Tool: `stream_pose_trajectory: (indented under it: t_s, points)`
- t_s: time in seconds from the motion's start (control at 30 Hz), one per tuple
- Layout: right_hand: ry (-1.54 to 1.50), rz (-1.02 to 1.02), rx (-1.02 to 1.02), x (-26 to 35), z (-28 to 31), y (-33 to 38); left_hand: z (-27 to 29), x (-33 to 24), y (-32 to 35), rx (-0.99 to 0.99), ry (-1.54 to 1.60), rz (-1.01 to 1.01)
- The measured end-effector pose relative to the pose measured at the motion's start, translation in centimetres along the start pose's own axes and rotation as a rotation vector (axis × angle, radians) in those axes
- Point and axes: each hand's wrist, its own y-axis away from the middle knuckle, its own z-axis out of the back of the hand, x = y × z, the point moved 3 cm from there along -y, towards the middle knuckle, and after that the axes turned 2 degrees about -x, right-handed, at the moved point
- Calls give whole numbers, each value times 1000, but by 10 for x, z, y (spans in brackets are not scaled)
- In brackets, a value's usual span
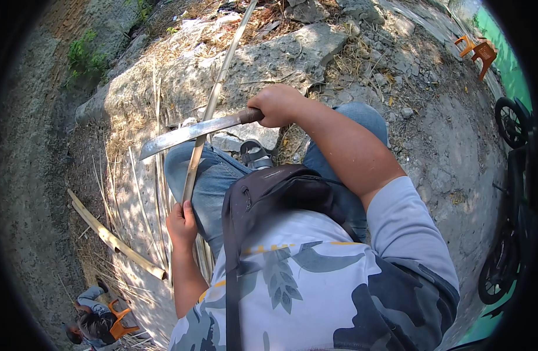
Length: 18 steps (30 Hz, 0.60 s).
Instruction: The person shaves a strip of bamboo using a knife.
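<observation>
My right hand is closed round the dark handle of a machete, whose long blade points left. Beneath or against the blade runs a long, narrow bamboo strip, slanting from my lap up past the top edge of the picture. My left hand grips the strip near its lower end, beside my left knee. The blade crosses the strip above my left thigh; whether it cuts into the strip I cannot tell. My legs in blue jeans are bent, and one sandal shows between them.
A bamboo pole and several thin strips lie on the ground to my left. Ahead is a broken concrete slab. A person sits on an orange chair at lower left. At right stand a motorcycle and an orange chair.
</observation>
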Motion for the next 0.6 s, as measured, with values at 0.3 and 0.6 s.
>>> stream_pose_trajectory:
  t_s: [0.3,0.6]
  points:
    - [39,-8,39,2,2,-1,2,-6,0,-3,-9,-2]
    - [19,26,-5,-3,-5,-3,1,-2,1,-9,-26,-12]
